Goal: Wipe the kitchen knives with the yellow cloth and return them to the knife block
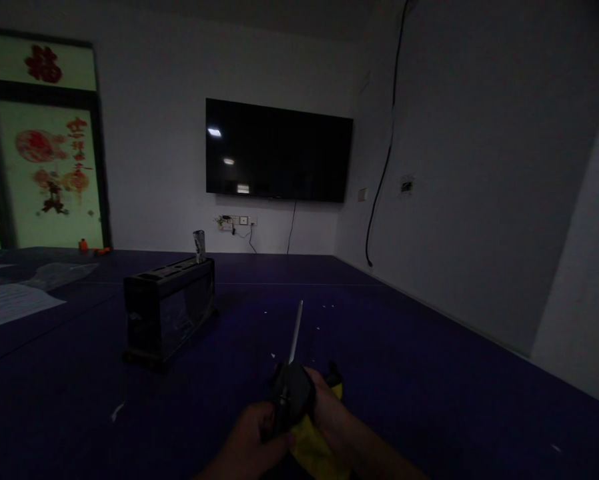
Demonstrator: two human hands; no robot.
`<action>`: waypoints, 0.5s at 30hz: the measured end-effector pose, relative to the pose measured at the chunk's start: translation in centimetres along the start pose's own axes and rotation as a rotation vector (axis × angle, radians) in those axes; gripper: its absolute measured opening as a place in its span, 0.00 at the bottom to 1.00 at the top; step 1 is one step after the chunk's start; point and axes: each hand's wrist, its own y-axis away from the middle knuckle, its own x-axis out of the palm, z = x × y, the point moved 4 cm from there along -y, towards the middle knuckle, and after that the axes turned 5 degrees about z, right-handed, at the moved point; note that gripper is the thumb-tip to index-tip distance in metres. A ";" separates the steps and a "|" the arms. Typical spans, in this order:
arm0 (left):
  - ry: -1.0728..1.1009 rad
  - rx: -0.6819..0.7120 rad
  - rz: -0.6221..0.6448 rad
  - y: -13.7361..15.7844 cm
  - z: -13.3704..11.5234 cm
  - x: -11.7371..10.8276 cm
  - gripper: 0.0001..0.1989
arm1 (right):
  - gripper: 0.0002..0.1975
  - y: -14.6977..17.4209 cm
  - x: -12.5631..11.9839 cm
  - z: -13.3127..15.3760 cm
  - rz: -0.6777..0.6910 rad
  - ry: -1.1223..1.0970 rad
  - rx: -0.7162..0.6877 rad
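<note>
Both hands are low in the middle of the head view, closed around a black and yellow tool [295, 393] with a thin silver shaft [296, 331] pointing away and up. My left hand [252, 437] grips the dark part from the left, its thumb lying along the near side. On the other side, my right hand [329, 410] wraps the tool, with its fingertips mostly hidden. A yellow part [315, 450] shows below and between the hands. Dim light hides the tool's exact kind.
A black box-shaped frame [144, 317] with see-through sides stands left on the purple table [419, 373]. A small patterned cylinder [199, 245] is on top of it. Paper [14, 307] and clear plastic [62, 273] lie farther left. Small white scraps dot the table. A wall borders the right side.
</note>
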 end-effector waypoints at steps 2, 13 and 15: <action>0.004 -0.007 -0.002 0.0 0.1 0.0 0.27 | 0.13 0.0 0.2 0.2 0.018 -0.003 0.002; 0.053 -0.004 0.041 0.1 -1.0 0.6 0.30 | 0.11 0.5 0.0 0.2 -0.048 0.016 -0.007; 0.051 -0.012 0.031 0.3 -1.2 0.6 0.28 | 0.12 0.6 -0.2 0.2 -0.093 0.038 -0.015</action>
